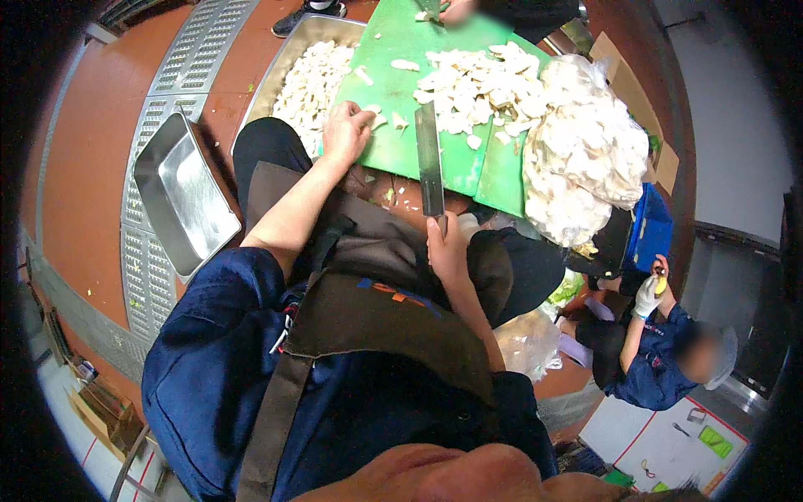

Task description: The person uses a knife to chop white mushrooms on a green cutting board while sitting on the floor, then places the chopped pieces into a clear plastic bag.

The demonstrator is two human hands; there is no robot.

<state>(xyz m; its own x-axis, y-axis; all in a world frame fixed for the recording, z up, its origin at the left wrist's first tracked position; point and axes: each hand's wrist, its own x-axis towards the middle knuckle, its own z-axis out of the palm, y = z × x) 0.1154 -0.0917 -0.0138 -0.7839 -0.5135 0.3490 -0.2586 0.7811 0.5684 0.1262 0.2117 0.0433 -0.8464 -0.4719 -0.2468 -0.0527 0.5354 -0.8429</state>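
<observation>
My right hand (447, 243) grips the dark handle of a cleaver (428, 151), whose broad blade points away over the green cutting board (393, 88). At the board's left edge, my left hand (346, 132) has its fingers bent together and pressed low. A cut white piece (378, 121) lies against those fingertips; whether they hold anything is hidden. Just right of the blade spreads a pile of white slices (477, 88), too bright to name. Beyond my left hand, a metal tray (261, 99) holds many more white pieces (309, 88).
A bulging clear bag of white chunks (577, 146) rests on the board's right side. An empty metal pan (186, 197) stands at left. Across the board is another person's hand (456, 10) with a blade. A gloved co-worker (661, 360) sits by a blue crate (651, 226).
</observation>
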